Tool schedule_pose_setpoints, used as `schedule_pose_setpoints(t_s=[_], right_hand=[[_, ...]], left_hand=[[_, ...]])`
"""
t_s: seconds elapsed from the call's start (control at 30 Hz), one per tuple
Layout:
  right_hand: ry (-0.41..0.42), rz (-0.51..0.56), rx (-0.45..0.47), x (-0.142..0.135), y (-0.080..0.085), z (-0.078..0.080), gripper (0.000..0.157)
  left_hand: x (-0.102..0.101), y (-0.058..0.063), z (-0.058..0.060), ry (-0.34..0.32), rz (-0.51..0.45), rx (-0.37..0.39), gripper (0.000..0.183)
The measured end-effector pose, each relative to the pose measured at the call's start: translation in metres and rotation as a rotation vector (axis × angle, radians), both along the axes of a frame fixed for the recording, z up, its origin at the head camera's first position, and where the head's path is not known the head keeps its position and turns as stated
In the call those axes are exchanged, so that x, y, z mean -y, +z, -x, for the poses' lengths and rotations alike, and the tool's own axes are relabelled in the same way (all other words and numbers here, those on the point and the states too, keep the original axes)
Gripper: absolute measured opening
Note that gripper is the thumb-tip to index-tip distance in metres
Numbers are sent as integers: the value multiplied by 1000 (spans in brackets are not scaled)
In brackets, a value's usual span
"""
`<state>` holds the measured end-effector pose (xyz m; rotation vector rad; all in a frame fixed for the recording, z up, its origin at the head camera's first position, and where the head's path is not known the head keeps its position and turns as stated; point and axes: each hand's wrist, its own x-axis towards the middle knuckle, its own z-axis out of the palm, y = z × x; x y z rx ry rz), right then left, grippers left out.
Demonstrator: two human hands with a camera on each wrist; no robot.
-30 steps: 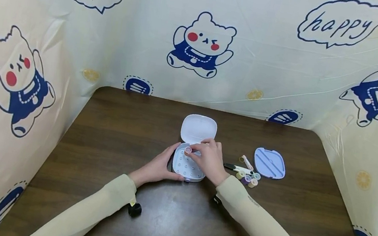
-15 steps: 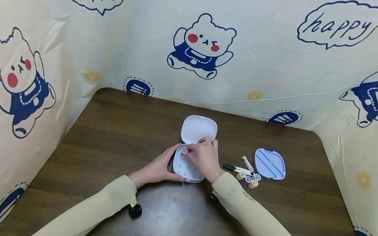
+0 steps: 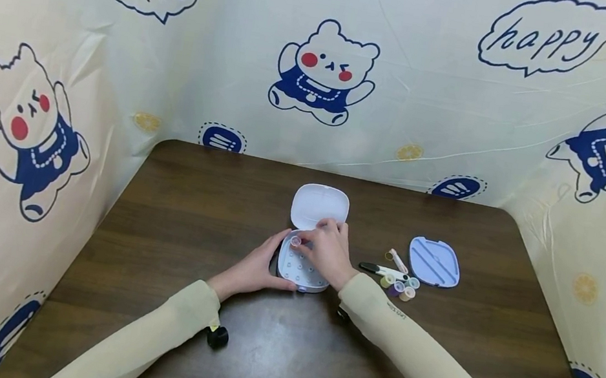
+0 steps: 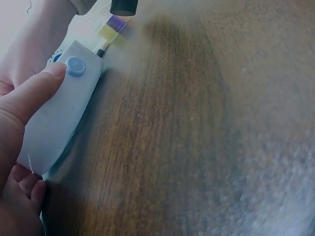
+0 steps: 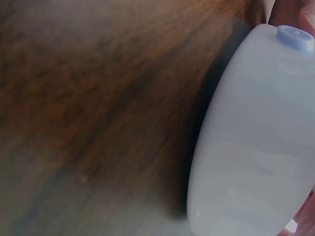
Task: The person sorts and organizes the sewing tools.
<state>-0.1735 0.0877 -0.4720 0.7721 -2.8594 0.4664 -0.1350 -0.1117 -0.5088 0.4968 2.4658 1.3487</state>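
Note:
An open white-and-pale-blue sewing box (image 3: 303, 275) with small pegs on its floor stands mid-table, its lid (image 3: 320, 207) folded back. My left hand (image 3: 255, 267) grips its left side, the thumb at the front corner and the fingers along the side. In the left wrist view that thumb lies beside a round blue button (image 4: 76, 66) on the box front. With thumb and fingertips, my right hand (image 3: 328, 253) pinches a small pale pinkish thread spool (image 3: 295, 241) at the box's back left corner. The right wrist view shows mostly the box's outer wall (image 5: 256, 128).
Right of the box lie several thread spools (image 3: 397, 287), yellow, purple, teal and cream. Beside them are a black-and-white slender tool (image 3: 383, 271) and a small white tube (image 3: 398, 260). A blue slotted tray (image 3: 434, 262) lies farther right on the brown table (image 3: 207, 201).
My right hand has shifted slightly left with the spool, to the back left corner of the box, and then stays there. The left hand keeps its hold.

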Motion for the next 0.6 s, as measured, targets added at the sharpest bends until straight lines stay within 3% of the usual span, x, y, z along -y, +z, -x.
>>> schedule_pose_setpoints(t_s=[0.6], right_hand=[[-23,-3,38,3,-2,1,20]], left_hand=[[-1,0,-1,1,-15,0,124]])
